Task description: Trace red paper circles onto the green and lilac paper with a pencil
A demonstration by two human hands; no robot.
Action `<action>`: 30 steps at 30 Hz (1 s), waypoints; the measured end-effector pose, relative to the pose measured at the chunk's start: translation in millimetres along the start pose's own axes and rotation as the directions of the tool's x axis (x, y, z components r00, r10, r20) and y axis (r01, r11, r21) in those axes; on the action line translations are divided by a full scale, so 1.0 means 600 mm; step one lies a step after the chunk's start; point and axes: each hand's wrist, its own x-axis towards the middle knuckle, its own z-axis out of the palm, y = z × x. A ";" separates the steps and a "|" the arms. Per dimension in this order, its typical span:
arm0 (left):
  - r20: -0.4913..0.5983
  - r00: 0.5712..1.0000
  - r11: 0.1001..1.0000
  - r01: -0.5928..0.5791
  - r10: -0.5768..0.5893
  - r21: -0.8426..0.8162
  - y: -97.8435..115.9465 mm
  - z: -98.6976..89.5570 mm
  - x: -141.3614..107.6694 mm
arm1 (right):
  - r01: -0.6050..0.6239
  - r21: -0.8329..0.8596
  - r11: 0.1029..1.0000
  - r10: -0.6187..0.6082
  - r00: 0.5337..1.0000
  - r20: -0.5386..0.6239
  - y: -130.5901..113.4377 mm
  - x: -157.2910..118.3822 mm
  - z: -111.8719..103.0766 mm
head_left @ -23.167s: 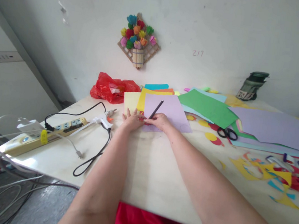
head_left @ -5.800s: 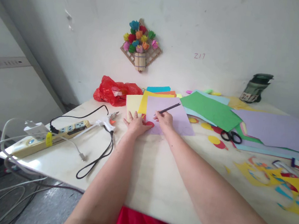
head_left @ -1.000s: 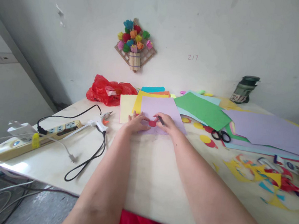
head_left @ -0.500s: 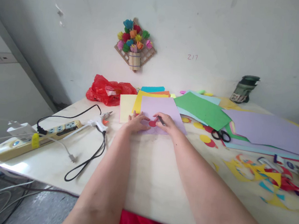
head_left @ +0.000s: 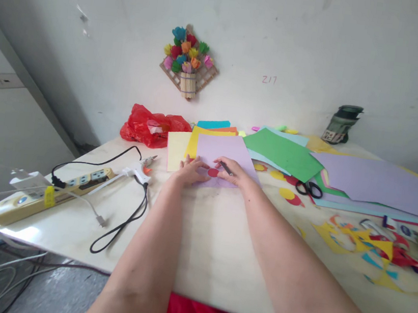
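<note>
A light purple sheet (head_left: 221, 148) lies on the table over yellow and cream sheets, with a small red paper disc (head_left: 213, 172) near its front edge. My left hand (head_left: 193, 170) rests palm down at the sheet's left side, fingers spread, fingertips by the disc's left edge. On the disc's right, my right hand (head_left: 232, 172) is closed around a dark pen (head_left: 226, 168). The pen's tip is hidden by my fingers.
Scissors (head_left: 309, 189) and paper discs (head_left: 286, 194) lie right, with yellow scraps (head_left: 337, 238) nearer me. A glue gun (head_left: 140, 170) and power strip (head_left: 53, 195) are left. A red bag (head_left: 151, 126), green sheet (head_left: 284, 152) and bottle (head_left: 342, 125) stand farther back.
My right hand and the pen have shifted very slightly beside the disc. My left hand stays nearly where it was.
</note>
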 end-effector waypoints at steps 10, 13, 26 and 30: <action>0.005 1.000 0.999 0.001 -0.001 -0.032 0.001 -0.001 -0.002 | -0.004 -0.014 1.000 0.004 1.000 0.010 -0.001 -0.003 -0.002; 0.006 1.000 1.000 0.008 -0.007 -0.024 0.001 -0.001 -0.001 | 0.001 -0.001 1.000 -0.001 1.000 0.020 -0.002 -0.003 -0.003; -0.007 1.000 1.000 0.005 -0.005 0.003 -0.003 0.002 0.001 | 0.068 0.019 0.997 -0.068 0.998 0.008 0.020 0.004 0.006; -0.005 1.000 1.000 0.001 -0.001 0.013 -0.004 0.002 0.001 | 0.103 0.025 0.994 -0.103 0.995 -0.007 0.033 0.008 0.012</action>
